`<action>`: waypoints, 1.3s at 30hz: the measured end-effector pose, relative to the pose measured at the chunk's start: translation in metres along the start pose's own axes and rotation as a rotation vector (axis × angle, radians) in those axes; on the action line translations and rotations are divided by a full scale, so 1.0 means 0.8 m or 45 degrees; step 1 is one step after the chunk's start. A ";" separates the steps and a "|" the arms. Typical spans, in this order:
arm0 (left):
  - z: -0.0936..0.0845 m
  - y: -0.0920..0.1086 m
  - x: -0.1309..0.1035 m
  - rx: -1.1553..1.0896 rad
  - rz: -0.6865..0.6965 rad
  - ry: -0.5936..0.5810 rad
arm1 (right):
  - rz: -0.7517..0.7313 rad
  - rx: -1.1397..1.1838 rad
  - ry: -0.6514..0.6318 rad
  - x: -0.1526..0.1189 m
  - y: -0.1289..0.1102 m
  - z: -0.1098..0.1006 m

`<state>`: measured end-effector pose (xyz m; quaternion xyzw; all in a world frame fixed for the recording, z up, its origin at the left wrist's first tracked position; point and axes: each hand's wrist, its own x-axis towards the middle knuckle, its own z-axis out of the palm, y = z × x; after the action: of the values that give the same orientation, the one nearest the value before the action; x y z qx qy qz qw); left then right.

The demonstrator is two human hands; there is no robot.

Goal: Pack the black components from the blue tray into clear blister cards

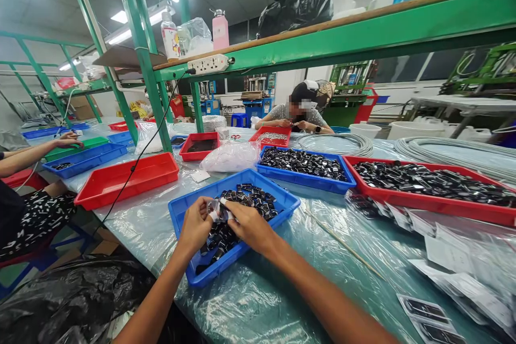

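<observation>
From my distant place I watch the two bare hands meet above a blue tray [220,266]. The left hand [196,221] pinches a small piece [218,211] between thumb and fingers, and the right hand [246,220] grips this same piece from the other side. So the piece is exactly between the fingertips of both hands, lifted over the black parts [266,205] which lie loosely in the tray. The fingers cover much of it, therefore I cannot tell its full shape. The tray rests on the worktop [314,285], which is covered with clear plastic. A thin stick [342,243] lies to the right of the tray, well apart from the hands.
</observation>
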<state>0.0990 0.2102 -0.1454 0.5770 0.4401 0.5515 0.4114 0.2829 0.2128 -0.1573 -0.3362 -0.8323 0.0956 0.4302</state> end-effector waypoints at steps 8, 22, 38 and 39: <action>-0.011 0.007 -0.002 -0.399 -0.243 -0.062 | 0.053 -0.105 -0.096 0.005 -0.002 -0.017; 0.001 -0.001 -0.004 -0.401 -0.215 -0.083 | 0.119 0.118 -0.108 0.000 -0.023 0.009; -0.050 0.038 -0.156 0.239 -0.223 0.151 | 0.360 -0.367 0.090 -0.005 0.016 -0.117; -0.057 0.036 -0.178 0.281 -0.262 0.156 | 0.431 -0.487 0.017 -0.020 0.020 -0.132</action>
<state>0.0543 0.0652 -0.1546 0.5357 0.5791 0.4890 0.3723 0.3795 0.2007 -0.1098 -0.5468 -0.7642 0.0049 0.3421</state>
